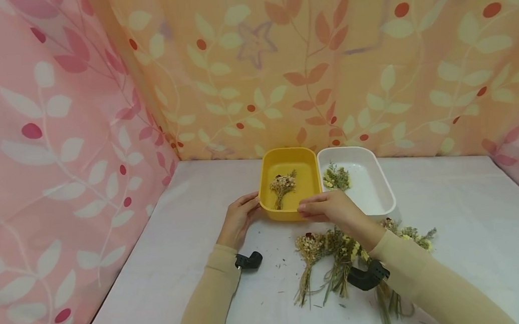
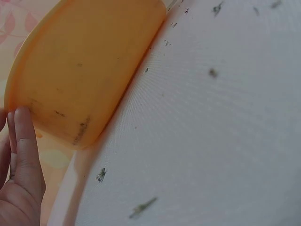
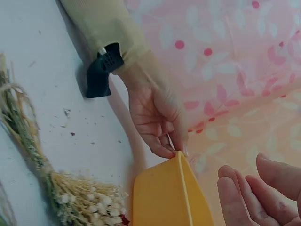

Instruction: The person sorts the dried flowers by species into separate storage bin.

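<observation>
In the head view a yellow tray (image 1: pixel 302 155) holds one small dried-flower bunch (image 1: pixel 282 185). My left hand (image 1: pixel 240 216) is at its left side; the left wrist view shows fairly straight fingers (image 2: pixel 26 136) against the outer wall. In the right wrist view that hand's fingertips meet the rim corner. My right hand (image 1: pixel 330 207) is over the front right corner of the yellow tray, overlapping the white tray (image 1: pixel 369 184) beside it. Its fingers (image 3: pixel 230 197) are loosely bent, with nothing between them. Another dried-flower bunch (image 1: pixel 336 177) lies in the white tray.
Several tied dried-flower bunches (image 1: pixel 308 251) lie in front of the trays, partly hidden under my right forearm. Small plant scraps (image 2: pixel 143 207) dot the white tablecloth (image 1: pixel 199 201). Patterned fabric (image 1: pixel 218 84) stands behind the trays and along the left.
</observation>
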A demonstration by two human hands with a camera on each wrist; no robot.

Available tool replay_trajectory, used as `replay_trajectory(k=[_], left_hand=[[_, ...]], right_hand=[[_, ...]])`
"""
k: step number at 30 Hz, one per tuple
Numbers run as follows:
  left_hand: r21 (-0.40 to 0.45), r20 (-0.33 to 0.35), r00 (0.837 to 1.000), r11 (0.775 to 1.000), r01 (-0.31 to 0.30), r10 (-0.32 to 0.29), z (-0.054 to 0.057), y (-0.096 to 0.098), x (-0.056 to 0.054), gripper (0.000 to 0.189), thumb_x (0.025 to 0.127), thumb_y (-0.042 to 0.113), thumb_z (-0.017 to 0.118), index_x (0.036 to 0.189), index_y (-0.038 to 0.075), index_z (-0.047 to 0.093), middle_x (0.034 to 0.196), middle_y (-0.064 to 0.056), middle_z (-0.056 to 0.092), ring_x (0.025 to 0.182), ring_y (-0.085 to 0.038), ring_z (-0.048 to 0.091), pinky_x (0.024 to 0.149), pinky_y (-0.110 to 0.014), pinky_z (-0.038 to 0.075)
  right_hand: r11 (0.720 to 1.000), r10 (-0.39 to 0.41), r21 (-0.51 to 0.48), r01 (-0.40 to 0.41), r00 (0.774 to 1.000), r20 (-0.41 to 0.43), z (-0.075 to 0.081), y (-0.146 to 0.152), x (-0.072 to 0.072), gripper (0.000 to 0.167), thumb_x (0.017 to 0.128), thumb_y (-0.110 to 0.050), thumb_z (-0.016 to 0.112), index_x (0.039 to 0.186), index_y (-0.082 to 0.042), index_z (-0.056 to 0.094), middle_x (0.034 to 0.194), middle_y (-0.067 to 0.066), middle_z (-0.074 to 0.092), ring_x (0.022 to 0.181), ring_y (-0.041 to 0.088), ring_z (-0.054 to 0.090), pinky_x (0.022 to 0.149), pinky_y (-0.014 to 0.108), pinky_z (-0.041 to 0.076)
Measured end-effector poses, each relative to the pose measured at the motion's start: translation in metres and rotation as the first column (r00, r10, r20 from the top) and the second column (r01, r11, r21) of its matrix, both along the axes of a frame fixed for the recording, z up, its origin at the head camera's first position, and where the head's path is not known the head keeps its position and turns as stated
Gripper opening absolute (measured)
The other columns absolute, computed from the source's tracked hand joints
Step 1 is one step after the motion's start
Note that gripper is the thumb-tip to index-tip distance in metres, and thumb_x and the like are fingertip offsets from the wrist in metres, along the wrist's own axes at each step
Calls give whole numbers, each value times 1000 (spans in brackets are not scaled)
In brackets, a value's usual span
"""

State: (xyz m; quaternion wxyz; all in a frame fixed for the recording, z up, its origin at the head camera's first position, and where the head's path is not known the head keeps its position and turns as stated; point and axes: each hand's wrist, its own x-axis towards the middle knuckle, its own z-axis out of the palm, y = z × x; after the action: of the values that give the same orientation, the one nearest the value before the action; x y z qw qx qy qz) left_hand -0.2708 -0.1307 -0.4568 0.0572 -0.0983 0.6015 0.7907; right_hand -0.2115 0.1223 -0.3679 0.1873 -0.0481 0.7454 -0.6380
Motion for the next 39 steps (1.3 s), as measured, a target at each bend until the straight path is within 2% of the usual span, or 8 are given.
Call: replay_trajectory(k=[3,7,10,16,21,25,33,39], left_hand=[[4,-1,1000,1000,-6,6,0,-1,1,34,95,8,66,127,-1,64,129,-17,63,104,-21,66,103,-37,53],[9,-5,1000,1000,-1,1,0,-1,0,33,95,8,66,126,-1,65,127,-16,64,101,-18,66,96,-31,57],[5,1,1000,1000,4,-4,0,-2,-1,33,95,7,66,127,0,65,127,-16,64,102,-18,66,94,-28,57],[13,3,1000,1000,-12,12,-2,-1,0,31,95,6,66,125,0,66,124,-15,65,98,-17,67,94,-29,57],[19,2,1000,1000,-11,11,-1,-1,-1,31,95,7,66,125,-1,66,122,-14,66,97,-16,68,91,-28,58],[15,7,1000,1000,-10,10,1,0,-1,32,95,7,66,126,-1,65,123,-15,66,97,-17,67,92,-28,58],[16,12,1000,1000,-6,6,1,-1,-1,31,95,6,65,126,-1,65,124,-16,65,98,-18,67,89,-26,59],[10,3,1000,1000,-1,1,0,-1,-1,31,95,7,65,126,-1,65,126,-17,64,100,-19,67,86,-24,59]], right_hand=[[1000,4,-18,-3,1000,17,-1,4,10,38,95,-14,67,124,11,63,110,18,74,101,24,74,90,35,60],[1000,2,-28,-1,998,56,-4,8,20,36,95,-15,68,121,10,65,103,11,77,97,19,74,94,40,58],[999,19,-27,-17,998,65,-9,12,27,33,95,-18,67,118,7,68,105,13,76,98,19,74,95,41,58],[995,44,-93,-38,997,63,-20,18,41,37,97,-13,64,122,13,63,111,18,74,96,16,74,90,35,60],[995,30,-101,-22,997,78,-27,20,48,42,96,-13,65,125,17,59,112,20,73,94,15,74,85,29,61],[995,2,-94,8,994,107,-31,22,53,43,94,-13,69,124,15,60,110,20,74,96,18,75,86,30,61],[991,67,-126,-45,982,179,-45,24,65,42,91,-11,71,121,16,61,106,20,74,91,19,75,86,34,61],[994,57,-103,-37,978,203,-54,23,74,39,89,-12,72,117,14,64,101,20,75,90,23,75,82,34,62]])
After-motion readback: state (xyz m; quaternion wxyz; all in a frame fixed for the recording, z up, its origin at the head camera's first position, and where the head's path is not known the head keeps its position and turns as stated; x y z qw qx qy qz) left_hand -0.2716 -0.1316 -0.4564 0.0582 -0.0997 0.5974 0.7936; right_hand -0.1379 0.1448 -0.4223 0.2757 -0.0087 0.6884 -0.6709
